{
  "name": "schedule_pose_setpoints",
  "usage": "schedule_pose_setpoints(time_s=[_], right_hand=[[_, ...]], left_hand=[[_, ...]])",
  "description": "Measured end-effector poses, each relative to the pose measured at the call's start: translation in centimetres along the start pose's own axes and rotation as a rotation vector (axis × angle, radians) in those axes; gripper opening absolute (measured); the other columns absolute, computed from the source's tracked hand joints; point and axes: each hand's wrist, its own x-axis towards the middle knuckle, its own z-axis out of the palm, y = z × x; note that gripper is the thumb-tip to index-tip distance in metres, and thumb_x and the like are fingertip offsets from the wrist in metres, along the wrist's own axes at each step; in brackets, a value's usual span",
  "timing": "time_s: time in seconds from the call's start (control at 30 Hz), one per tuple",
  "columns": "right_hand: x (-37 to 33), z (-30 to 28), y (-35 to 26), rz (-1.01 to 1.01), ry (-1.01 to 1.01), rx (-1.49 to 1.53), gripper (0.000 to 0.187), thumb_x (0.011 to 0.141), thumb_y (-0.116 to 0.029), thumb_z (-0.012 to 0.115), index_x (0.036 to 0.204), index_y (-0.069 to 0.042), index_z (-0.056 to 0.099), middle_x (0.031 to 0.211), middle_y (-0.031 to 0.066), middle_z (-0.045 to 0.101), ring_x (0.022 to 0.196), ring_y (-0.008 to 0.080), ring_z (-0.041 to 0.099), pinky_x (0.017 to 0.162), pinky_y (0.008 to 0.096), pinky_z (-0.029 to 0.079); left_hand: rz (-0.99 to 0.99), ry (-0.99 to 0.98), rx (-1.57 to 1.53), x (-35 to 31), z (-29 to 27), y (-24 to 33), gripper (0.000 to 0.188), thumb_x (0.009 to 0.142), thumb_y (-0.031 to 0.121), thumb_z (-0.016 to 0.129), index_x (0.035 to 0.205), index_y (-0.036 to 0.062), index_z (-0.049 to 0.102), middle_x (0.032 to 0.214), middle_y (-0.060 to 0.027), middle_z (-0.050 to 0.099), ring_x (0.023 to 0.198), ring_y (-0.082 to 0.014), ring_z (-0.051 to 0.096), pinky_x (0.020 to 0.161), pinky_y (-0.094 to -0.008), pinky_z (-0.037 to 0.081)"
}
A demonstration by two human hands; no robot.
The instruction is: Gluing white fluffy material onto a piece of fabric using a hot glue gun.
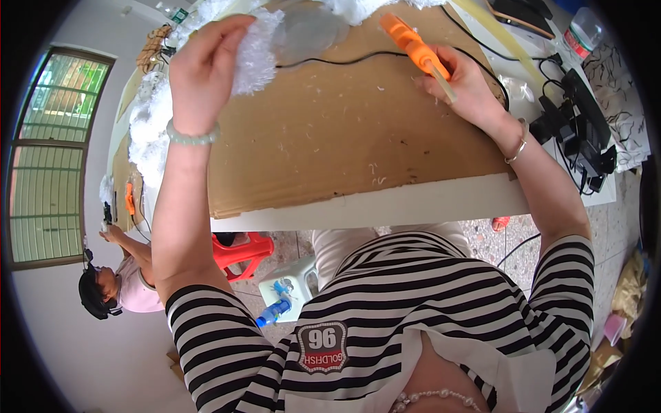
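Note:
My left hand (pixel 203 76) is raised over the far left of the cardboard, fingers pinched on a piece of shiny white fluffy trim (pixel 258 58). The trim hangs beside the fingers, and its far end reaches toward the top of the view. On the other side, my right hand (pixel 471 89) grips an orange glue gun (pixel 410 43), tilted with its front end pointing away to the upper left. A pale glue stick (pixel 443 81) sticks out of its back end. Between the hands, near the top, lies a translucent round sheet or dish (pixel 310 31).
Brown cardboard (pixel 310 151) covers the white table. A black cable (pixel 344 62) crosses it. White fluff (pixel 146 131) heaps along the left edge. Black devices (pixel 585 124) with cords and a plastic bottle (pixel 582 34) stand right. A co-worker (pixel 138 282) is at left; a red stool (pixel 248 255) stands below.

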Motion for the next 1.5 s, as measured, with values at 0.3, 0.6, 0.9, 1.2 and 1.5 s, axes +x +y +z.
schedule_pose_setpoints(time_s=[0.3,0.6,0.9,1.2,1.5], right_hand=[[-0.1,0.1,0.5,-0.040,-0.017,-0.014,0.037,0.083,-0.012,0.069,0.116,-0.002,0.055,0.082,-0.0012,0.056,0.067,0.0043,0.053,0.058,0.0210,0.046],[-0.2,0.3,0.4,-0.092,0.017,-0.091,0.040,0.084,-0.015,0.069,0.119,-0.002,0.054,0.081,-0.0019,0.054,0.064,0.0040,0.051,0.057,0.0201,0.044],[-0.2,0.2,0.0,-0.056,-0.010,-0.078,0.036,0.083,-0.014,0.069,0.114,-0.002,0.055,0.077,-0.0023,0.052,0.063,0.0046,0.049,0.060,0.0213,0.044],[0.1,-0.1,1.0,-0.055,-0.044,-0.043,0.037,0.083,-0.015,0.069,0.115,-0.002,0.056,0.078,-0.0021,0.053,0.063,0.0042,0.050,0.057,0.0204,0.044],[-0.1,0.0,0.8,-0.033,-0.009,-0.059,0.040,0.083,-0.017,0.069,0.118,-0.002,0.056,0.081,-0.0008,0.056,0.066,0.0055,0.052,0.059,0.0211,0.045]], left_hand=[[-0.214,-0.354,-0.022,-11.1,-0.5,2.0,0.015,0.087,0.006,0.063,0.100,0.0039,0.069,0.087,-0.0121,0.069,0.073,-0.0282,0.065,0.067,-0.0335,0.052],[-0.251,-0.134,0.408,-9.1,5.4,0.3,0.021,0.080,0.022,0.073,0.089,0.0041,0.069,0.081,-0.0136,0.068,0.074,-0.0294,0.065,0.065,-0.0342,0.052],[-0.601,-0.067,-0.627,-9.3,4.2,-2.0,0.015,0.088,0.013,0.068,0.101,0.0062,0.064,0.087,-0.0028,0.066,0.081,-0.0133,0.061,0.068,-0.0270,0.049],[-0.449,0.328,-0.977,-10.3,-6.3,-0.4,0.013,0.095,0.011,0.053,0.106,0.0054,0.056,0.091,-0.0074,0.063,0.061,-0.0133,0.054,0.065,-0.0321,0.047],[-0.562,-0.203,-0.616,-9.0,3.8,2.6,0.023,0.092,0.014,0.062,0.110,0.0014,0.066,0.091,-0.0051,0.068,0.080,-0.0096,0.061,0.073,-0.0246,0.049]])
